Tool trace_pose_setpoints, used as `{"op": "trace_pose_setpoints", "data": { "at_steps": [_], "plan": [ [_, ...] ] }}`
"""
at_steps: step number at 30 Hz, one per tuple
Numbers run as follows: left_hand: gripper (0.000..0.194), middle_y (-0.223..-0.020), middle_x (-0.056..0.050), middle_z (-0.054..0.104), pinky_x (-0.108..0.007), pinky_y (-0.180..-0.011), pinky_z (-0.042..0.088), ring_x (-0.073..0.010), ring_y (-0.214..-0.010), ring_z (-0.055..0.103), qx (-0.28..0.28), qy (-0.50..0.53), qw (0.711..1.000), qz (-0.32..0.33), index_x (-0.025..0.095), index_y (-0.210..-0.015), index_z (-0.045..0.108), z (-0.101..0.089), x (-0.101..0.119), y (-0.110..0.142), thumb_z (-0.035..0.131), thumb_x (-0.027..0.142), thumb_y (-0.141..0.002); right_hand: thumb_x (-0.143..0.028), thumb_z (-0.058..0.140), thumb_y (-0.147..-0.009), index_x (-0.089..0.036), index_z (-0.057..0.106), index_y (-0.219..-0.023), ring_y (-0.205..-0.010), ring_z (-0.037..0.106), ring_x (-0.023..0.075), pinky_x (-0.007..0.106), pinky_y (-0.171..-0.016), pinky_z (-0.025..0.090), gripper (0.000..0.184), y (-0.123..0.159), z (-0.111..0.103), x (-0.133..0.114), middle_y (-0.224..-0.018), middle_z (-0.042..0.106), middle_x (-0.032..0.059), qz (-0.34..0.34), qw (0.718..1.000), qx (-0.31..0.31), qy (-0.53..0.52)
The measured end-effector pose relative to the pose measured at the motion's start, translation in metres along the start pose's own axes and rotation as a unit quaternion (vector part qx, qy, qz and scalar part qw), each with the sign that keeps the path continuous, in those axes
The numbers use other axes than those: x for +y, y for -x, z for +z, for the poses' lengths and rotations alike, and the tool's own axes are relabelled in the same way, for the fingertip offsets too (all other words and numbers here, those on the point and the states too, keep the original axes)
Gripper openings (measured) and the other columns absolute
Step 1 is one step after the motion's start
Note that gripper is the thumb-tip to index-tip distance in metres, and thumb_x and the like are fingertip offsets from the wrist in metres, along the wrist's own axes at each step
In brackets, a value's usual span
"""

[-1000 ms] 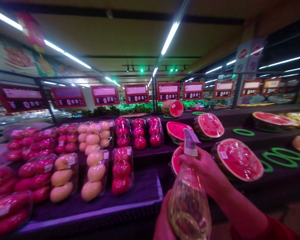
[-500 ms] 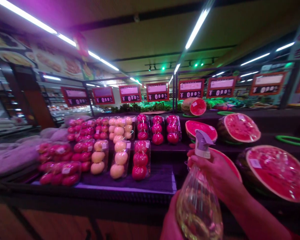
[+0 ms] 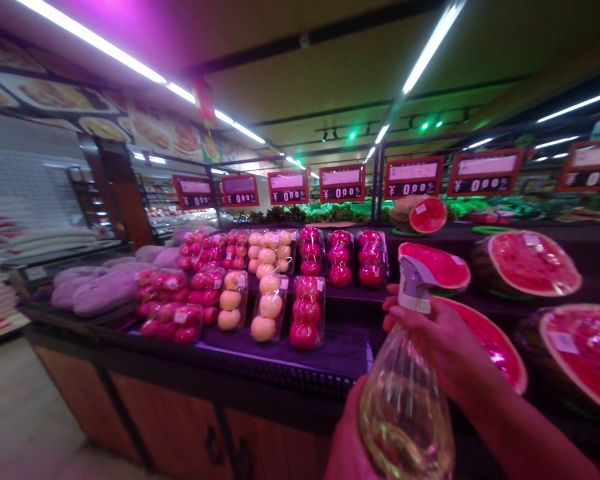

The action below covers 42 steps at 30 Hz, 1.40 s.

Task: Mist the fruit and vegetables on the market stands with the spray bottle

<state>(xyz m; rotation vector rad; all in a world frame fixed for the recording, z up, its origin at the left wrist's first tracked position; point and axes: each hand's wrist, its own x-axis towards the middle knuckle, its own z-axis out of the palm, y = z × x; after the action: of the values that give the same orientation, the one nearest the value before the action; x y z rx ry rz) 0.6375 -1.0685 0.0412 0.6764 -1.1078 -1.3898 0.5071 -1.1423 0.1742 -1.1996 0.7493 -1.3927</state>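
Note:
A clear spray bottle [image 3: 405, 407] with a pale trigger head and yellowish liquid stands nearly upright in front of me. My right hand [image 3: 425, 333] is closed around its neck, just under the spray head. Lower down, my left hand [image 3: 350, 433] grips the side of the bottle body; some of its fingers are hidden behind it. Beyond the bottle, a cut watermelon half [image 3: 485, 347] wrapped in film lies partly covered by my right hand.
Packs of red fruit [image 3: 307, 313] and pale fruit [image 3: 269, 307] line the dark stepped display [image 3: 260, 363]. More watermelon halves [image 3: 530, 263] sit at the right. Price signs [image 3: 343, 183] hang along a rail behind. Netted produce [image 3: 105, 290] lies at the left end.
My view has turned left, so the display and signs sit farther right and more floor shows at the left. Both hands keep their hold on the spray bottle.

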Motion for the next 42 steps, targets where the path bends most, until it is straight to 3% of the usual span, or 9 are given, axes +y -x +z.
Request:
{"op": "trace_pose_setpoints", "data": {
  "at_steps": [6, 11, 14, 20, 25, 27, 32, 36, 42],
  "plan": [
    [0.114, -0.145, -0.019, 0.059, -0.055, -0.111, 0.046, -0.0471, -0.135, 0.054, -0.011, 0.026, 0.999, 0.037, 0.022, -0.144, 0.044, -0.037, -0.008, 0.004, 0.095, 0.024, -0.042, -0.043, 0.095, -0.063, -0.017, 0.069, -0.109, -0.057, 0.062, 0.0143, 0.022, -0.049, 0.046, 0.059, 0.006, 0.036, 0.003, -0.065, 0.071, -0.0012, -0.03, 0.999, 0.009, 0.035],
    [0.119, -0.145, -0.017, 0.06, -0.059, -0.113, 0.044, -0.0494, -0.137, 0.051, 0.063, 0.005, 0.998, 0.023, 0.024, -0.146, 0.046, -0.086, -0.015, 0.014, 0.096, 0.028, -0.038, -0.044, 0.094, -0.065, -0.017, 0.071, -0.104, -0.06, 0.066, 0.0163, 0.022, -0.05, 0.047, 0.053, 0.007, 0.083, 0.021, -0.069, 0.075, 0.0024, -0.03, 0.999, 0.011, 0.033],
    [0.123, -0.14, -0.018, 0.063, -0.061, -0.113, 0.042, -0.0506, -0.132, 0.053, 0.059, -0.022, 0.996, 0.061, 0.021, -0.141, 0.05, -0.113, 0.008, 0.026, 0.095, 0.019, -0.027, -0.044, 0.096, -0.061, -0.018, 0.073, -0.1, -0.072, 0.072, 0.0198, 0.024, -0.056, 0.053, 0.052, 0.007, 0.118, 0.03, -0.082, 0.078, 0.0042, -0.026, 1.0, -0.002, 0.011],
    [0.114, -0.14, -0.023, 0.062, -0.051, -0.111, 0.045, -0.043, -0.131, 0.058, 0.054, 0.037, 0.995, 0.08, 0.014, -0.138, 0.044, -0.142, 0.074, 0.06, 0.088, 0.005, -0.034, -0.038, 0.094, -0.066, -0.02, 0.073, -0.102, -0.064, 0.07, 0.0193, 0.027, -0.053, 0.054, 0.046, 0.01, 0.181, 0.049, -0.08, 0.076, 0.0028, 0.003, 0.998, -0.055, -0.017],
    [0.105, -0.14, -0.02, 0.064, -0.041, -0.1, 0.055, -0.0353, -0.125, 0.066, 0.039, 0.089, 0.99, 0.105, 0.017, -0.137, 0.045, -0.171, 0.098, 0.083, 0.084, -0.002, -0.041, -0.039, 0.091, -0.069, -0.021, 0.07, -0.109, -0.052, 0.064, 0.0176, 0.027, -0.047, 0.049, 0.049, 0.016, 0.222, 0.068, -0.067, 0.07, -0.0007, 0.007, 0.996, -0.092, -0.023],
    [0.106, -0.134, -0.019, 0.068, -0.044, -0.1, 0.054, -0.0375, -0.121, 0.067, 0.05, 0.09, 0.989, 0.105, 0.017, -0.134, 0.049, -0.186, 0.102, 0.09, 0.087, 0.0, -0.037, -0.04, 0.092, -0.067, -0.019, 0.07, -0.11, -0.051, 0.064, 0.0178, 0.028, -0.044, 0.049, 0.052, 0.018, 0.239, 0.072, -0.072, 0.073, 0.0019, 0.011, 0.997, -0.081, -0.01],
    [0.127, -0.147, -0.023, 0.056, -0.059, -0.122, 0.031, -0.0484, -0.141, 0.046, 0.116, 0.051, 0.988, 0.087, 0.017, -0.14, 0.045, -0.23, 0.099, 0.101, 0.099, 0.022, -0.025, -0.044, 0.094, -0.062, -0.019, 0.074, -0.105, -0.077, 0.073, 0.027, 0.03, -0.051, 0.054, 0.054, 0.019, 0.277, 0.083, -0.095, 0.078, 0.0094, 0.011, 0.998, -0.054, 0.029],
    [0.141, -0.149, -0.026, 0.053, -0.061, -0.121, 0.032, -0.0527, -0.14, 0.045, 0.175, 0.0, 0.982, 0.072, 0.012, -0.147, 0.04, -0.264, 0.082, 0.108, 0.098, 0.029, -0.019, -0.046, 0.092, -0.063, -0.022, 0.074, -0.106, -0.077, 0.072, 0.025, 0.028, -0.051, 0.051, 0.052, 0.016, 0.299, 0.096, -0.094, 0.078, 0.0069, 0.007, 0.998, -0.062, 0.029],
    [0.118, -0.156, -0.02, 0.048, -0.052, -0.124, 0.031, -0.0422, -0.147, 0.042, 0.233, 0.009, 0.967, 0.099, 0.016, -0.152, 0.035, -0.29, 0.068, 0.118, 0.09, 0.053, -0.055, -0.048, 0.088, -0.069, -0.021, 0.071, -0.113, -0.076, 0.071, 0.024, 0.028, -0.051, 0.047, 0.054, 0.012, 0.325, 0.112, -0.102, 0.077, 0.0087, 0.009, 0.994, -0.087, 0.06]
  ]
}}
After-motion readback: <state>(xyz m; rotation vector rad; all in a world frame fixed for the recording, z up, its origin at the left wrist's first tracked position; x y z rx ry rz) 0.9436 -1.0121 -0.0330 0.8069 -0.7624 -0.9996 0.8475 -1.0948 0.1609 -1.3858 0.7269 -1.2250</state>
